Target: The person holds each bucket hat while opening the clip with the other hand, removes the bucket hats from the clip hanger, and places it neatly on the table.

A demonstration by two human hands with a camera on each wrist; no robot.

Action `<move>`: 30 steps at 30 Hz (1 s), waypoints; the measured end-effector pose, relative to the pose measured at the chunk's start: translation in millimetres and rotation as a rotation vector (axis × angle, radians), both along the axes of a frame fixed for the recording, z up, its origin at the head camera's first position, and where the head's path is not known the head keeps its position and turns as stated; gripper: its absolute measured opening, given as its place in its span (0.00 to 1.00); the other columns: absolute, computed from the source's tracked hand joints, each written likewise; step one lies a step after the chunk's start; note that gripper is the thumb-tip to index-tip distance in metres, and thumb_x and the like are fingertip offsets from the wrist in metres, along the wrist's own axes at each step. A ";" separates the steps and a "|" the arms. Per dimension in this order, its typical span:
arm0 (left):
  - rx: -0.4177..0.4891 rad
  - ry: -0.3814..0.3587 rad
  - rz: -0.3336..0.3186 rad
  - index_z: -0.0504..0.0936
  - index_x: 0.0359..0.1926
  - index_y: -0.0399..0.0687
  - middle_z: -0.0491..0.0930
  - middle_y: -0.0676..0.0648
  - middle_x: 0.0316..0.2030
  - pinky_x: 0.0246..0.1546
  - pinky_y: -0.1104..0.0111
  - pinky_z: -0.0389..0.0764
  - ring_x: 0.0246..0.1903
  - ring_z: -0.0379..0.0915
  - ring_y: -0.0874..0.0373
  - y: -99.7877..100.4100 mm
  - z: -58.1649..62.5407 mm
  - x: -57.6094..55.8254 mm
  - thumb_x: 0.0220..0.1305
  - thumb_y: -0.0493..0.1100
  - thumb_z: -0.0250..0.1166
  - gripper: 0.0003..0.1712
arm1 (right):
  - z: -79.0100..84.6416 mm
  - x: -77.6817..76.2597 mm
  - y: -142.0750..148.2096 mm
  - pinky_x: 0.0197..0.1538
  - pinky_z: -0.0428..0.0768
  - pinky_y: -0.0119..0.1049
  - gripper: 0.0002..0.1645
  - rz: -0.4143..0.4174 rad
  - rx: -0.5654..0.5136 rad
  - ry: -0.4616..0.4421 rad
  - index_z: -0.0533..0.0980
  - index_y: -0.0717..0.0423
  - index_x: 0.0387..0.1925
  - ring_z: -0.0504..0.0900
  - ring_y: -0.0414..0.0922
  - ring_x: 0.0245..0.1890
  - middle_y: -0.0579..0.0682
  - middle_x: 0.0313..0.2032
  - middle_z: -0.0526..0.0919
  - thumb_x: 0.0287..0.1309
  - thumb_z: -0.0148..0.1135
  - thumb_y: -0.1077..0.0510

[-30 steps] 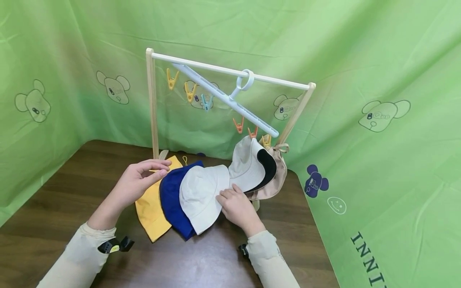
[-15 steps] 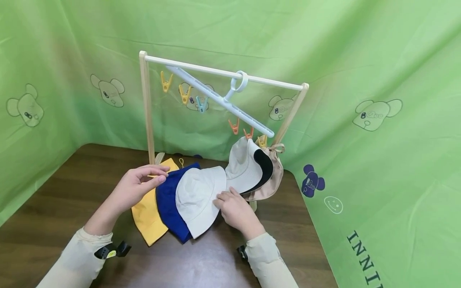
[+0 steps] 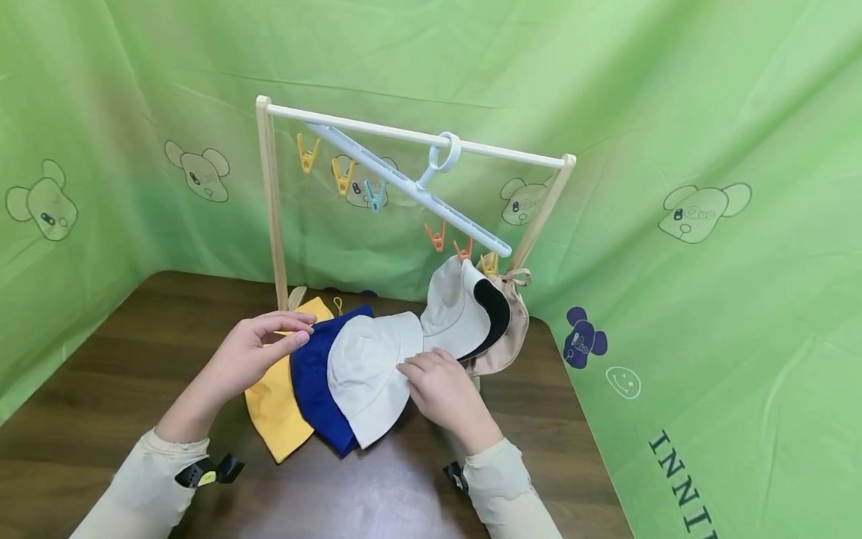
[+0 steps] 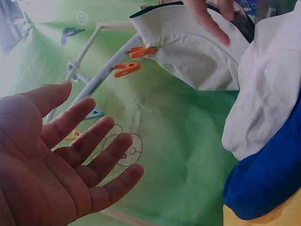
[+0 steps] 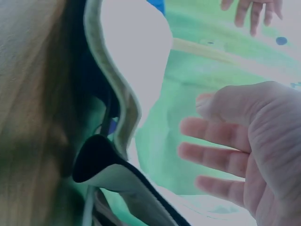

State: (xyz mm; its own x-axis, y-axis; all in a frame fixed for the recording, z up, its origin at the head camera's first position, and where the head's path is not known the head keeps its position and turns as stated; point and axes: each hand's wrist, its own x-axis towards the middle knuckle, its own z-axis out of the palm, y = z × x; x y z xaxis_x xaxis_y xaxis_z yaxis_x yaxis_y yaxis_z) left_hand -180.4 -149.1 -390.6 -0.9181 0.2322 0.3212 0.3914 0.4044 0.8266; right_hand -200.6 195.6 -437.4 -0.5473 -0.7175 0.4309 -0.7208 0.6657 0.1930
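My left hand (image 3: 259,348) hovers over the blue bucket hat (image 3: 323,374), fingers loosely bent, palm bare in the left wrist view. My right hand (image 3: 447,389) is over the brim of the white bucket hat (image 3: 370,367); in the right wrist view its relaxed fingers (image 5: 214,155) surround nothing. Partly under the blue hat lies a yellow hat (image 3: 276,408). A second white hat (image 3: 447,296) with a black lining hangs by an orange clip (image 3: 463,248), tilted, its brim meeting the first white hat. Behind it a beige hat (image 3: 515,340) with a ribbon hangs under a yellow clip (image 3: 489,263).
A wooden rack (image 3: 269,202) with a white rod (image 3: 350,122) stands at the back of the brown table (image 3: 101,374). From the rod hangs a light blue hanger (image 3: 377,162) with several clips. A green printed curtain (image 3: 707,112) encloses the table.
The head view has shifted slightly, so the rack and hats sit further left. My right hand has eased a little to the right over the white brim. The left hand keeps its pose.
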 end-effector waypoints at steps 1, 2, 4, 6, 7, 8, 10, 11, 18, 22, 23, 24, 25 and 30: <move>-0.003 -0.002 0.000 0.89 0.47 0.53 0.84 0.51 0.57 0.48 0.70 0.80 0.57 0.74 0.72 0.2 -0.1 -0.1 0.73 0.49 0.66 0.10 | 1.9 0.7 0.8 0.61 0.78 0.48 0.15 -0.002 -0.017 0.010 0.85 0.50 0.50 0.86 0.45 0.49 0.45 0.45 0.89 0.60 0.70 0.58; -0.005 -0.003 0.000 0.89 0.47 0.53 0.84 0.51 0.57 0.48 0.70 0.80 0.57 0.74 0.72 0.5 -0.3 -0.2 0.73 0.49 0.66 0.10 | 3.8 1.5 1.7 0.60 0.79 0.47 0.15 -0.005 -0.035 0.020 0.85 0.50 0.50 0.86 0.45 0.48 0.45 0.44 0.89 0.60 0.70 0.58; -0.006 -0.006 0.000 0.89 0.47 0.53 0.84 0.50 0.57 0.49 0.68 0.80 0.57 0.74 0.72 1.0 -0.7 -0.1 0.73 0.49 0.66 0.10 | 8.5 3.5 3.7 0.57 0.79 0.45 0.16 -0.007 -0.070 0.035 0.86 0.50 0.50 0.86 0.45 0.47 0.45 0.44 0.89 0.58 0.71 0.58; -0.008 -0.008 0.000 0.89 0.47 0.53 0.84 0.50 0.57 0.49 0.68 0.81 0.57 0.74 0.71 1.5 -1.4 -0.2 0.73 0.49 0.66 0.10 | 13.3 5.7 5.9 0.56 0.79 0.43 0.16 -0.013 -0.098 0.050 0.86 0.50 0.50 0.86 0.44 0.46 0.44 0.44 0.89 0.58 0.72 0.57; -0.009 -0.009 -0.001 0.89 0.47 0.53 0.84 0.49 0.58 0.49 0.68 0.81 0.57 0.74 0.71 1.7 -1.9 -0.3 0.73 0.49 0.66 0.10 | 15.5 6.7 7.0 0.55 0.80 0.43 0.16 -0.016 -0.112 0.056 0.86 0.50 0.49 0.86 0.44 0.46 0.44 0.44 0.89 0.58 0.72 0.57; -0.011 -0.008 -0.001 0.89 0.47 0.53 0.84 0.49 0.57 0.49 0.68 0.81 0.57 0.74 0.71 1.9 -2.3 -0.3 0.73 0.49 0.66 0.10 | 18.4 8.1 7.9 0.55 0.80 0.43 0.16 -0.018 -0.125 0.060 0.86 0.49 0.49 0.86 0.44 0.46 0.44 0.44 0.89 0.58 0.72 0.57; -0.014 -0.008 -0.001 0.89 0.47 0.54 0.84 0.50 0.57 0.49 0.68 0.81 0.57 0.75 0.70 2.2 -2.8 -0.1 0.73 0.49 0.66 0.10 | 24.0 10.8 9.6 0.54 0.80 0.43 0.15 -0.023 -0.153 0.068 0.86 0.49 0.48 0.87 0.44 0.45 0.43 0.44 0.90 0.59 0.72 0.57; -0.016 -0.006 -0.001 0.89 0.47 0.53 0.84 0.50 0.57 0.48 0.68 0.81 0.57 0.75 0.70 2.5 -3.3 -0.3 0.73 0.49 0.66 0.10 | 26.8 12.0 10.3 0.53 0.81 0.43 0.14 -0.025 -0.167 0.073 0.86 0.49 0.48 0.87 0.44 0.45 0.43 0.43 0.90 0.59 0.72 0.57; -0.036 -0.001 0.006 0.89 0.47 0.53 0.85 0.52 0.56 0.48 0.65 0.81 0.58 0.76 0.65 3.8 -6.5 -1.9 0.72 0.49 0.66 0.10 | 42.8 17.9 19.5 0.51 0.82 0.45 0.14 -0.055 -0.279 0.100 0.86 0.52 0.48 0.88 0.45 0.43 0.43 0.41 0.90 0.59 0.71 0.58; -0.033 0.009 0.010 0.90 0.47 0.52 0.85 0.51 0.55 0.48 0.67 0.81 0.57 0.76 0.64 5.4 -7.7 -2.4 0.72 0.48 0.66 0.09 | 49.9 19.4 27.9 0.46 0.83 0.48 0.13 -0.090 -0.352 0.145 0.86 0.55 0.46 0.88 0.48 0.38 0.48 0.37 0.91 0.59 0.71 0.58; -0.027 0.013 0.007 0.90 0.47 0.52 0.85 0.50 0.55 0.48 0.67 0.81 0.57 0.77 0.65 5.9 -7.8 -2.5 0.72 0.48 0.66 0.09 | 51.6 19.7 30.1 0.44 0.83 0.49 0.12 -0.104 -0.365 0.156 0.87 0.55 0.45 0.88 0.49 0.37 0.48 0.35 0.90 0.59 0.72 0.58; -0.022 0.015 0.006 0.90 0.46 0.52 0.85 0.50 0.55 0.48 0.68 0.81 0.56 0.77 0.66 6.3 -8.1 -2.8 0.72 0.47 0.66 0.09 | 53.1 20.1 32.4 0.43 0.83 0.49 0.12 -0.127 -0.377 0.160 0.87 0.55 0.45 0.88 0.49 0.36 0.49 0.35 0.90 0.59 0.72 0.58; -0.016 0.014 0.004 0.90 0.46 0.51 0.85 0.50 0.55 0.48 0.67 0.82 0.56 0.77 0.68 6.6 -8.2 -2.9 0.72 0.47 0.66 0.09 | 54.8 20.6 34.7 0.42 0.83 0.49 0.12 -0.146 -0.388 0.163 0.87 0.55 0.45 0.88 0.50 0.35 0.49 0.34 0.90 0.59 0.72 0.57; -0.001 0.005 -0.001 0.89 0.47 0.50 0.85 0.51 0.55 0.47 0.67 0.82 0.53 0.77 0.72 8.3 -8.3 -3.6 0.72 0.47 0.67 0.09 | 64.1 25.1 45.0 0.40 0.85 0.50 0.12 -0.280 -0.449 0.114 0.88 0.55 0.45 0.89 0.52 0.38 0.52 0.38 0.91 0.61 0.71 0.56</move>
